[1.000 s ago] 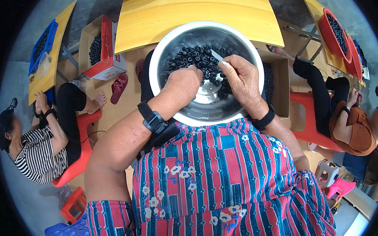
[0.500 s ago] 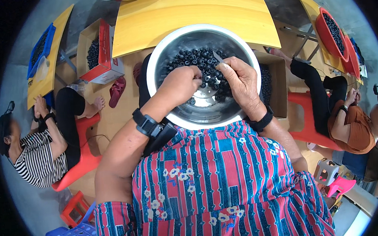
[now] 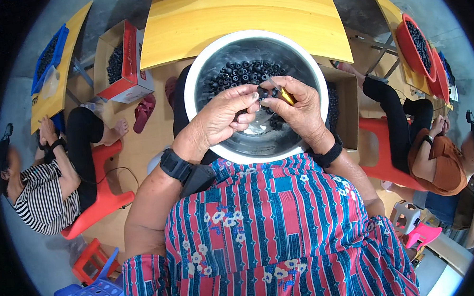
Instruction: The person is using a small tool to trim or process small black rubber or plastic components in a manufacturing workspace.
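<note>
Here both hands, left hand [image 3: 222,117] and right hand [image 3: 293,111], pinch one small black piece [image 3: 261,92]; its axis unclear.

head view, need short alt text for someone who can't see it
Seen from above, a person's left hand and right hand meet over a metal bowl of small black pieces, pinching one piece between them. Two other people sit on red stools at either side.

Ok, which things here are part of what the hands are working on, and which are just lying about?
In use:
left hand and right hand, pinching a small black ring
steel bowl of black rings
small yellow tool in the right hand

Lying about:
yellow table
red cardboard box
red sandals
red stool
</note>
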Demonstrator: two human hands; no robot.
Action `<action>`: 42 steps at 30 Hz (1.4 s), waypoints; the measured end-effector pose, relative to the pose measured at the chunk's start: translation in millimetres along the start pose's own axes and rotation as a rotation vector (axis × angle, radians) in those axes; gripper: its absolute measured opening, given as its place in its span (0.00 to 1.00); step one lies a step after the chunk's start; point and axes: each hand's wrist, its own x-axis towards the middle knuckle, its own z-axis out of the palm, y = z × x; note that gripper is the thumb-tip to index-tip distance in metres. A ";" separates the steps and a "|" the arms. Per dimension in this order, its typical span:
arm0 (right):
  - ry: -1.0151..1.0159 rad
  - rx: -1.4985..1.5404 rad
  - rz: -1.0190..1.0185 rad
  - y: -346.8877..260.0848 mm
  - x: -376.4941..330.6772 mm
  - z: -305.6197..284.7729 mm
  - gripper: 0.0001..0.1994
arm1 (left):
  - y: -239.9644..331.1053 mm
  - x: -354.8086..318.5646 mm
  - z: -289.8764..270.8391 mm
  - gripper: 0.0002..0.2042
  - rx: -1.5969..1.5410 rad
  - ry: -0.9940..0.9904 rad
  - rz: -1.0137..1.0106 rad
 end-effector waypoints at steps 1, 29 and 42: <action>0.002 0.004 0.000 2.8 -0.6 0.5 0.16 | 0.2 0.8 -2.2 0.09 -0.004 -0.043 -0.023; -0.045 -0.059 -0.009 4.0 2.7 6.9 0.16 | -7.2 3.8 -19.8 0.11 -0.007 -0.098 -0.015; 0.005 -0.114 0.036 -8.0 2.5 4.5 0.13 | -5.8 -1.4 -12.5 0.09 -0.053 -0.034 0.048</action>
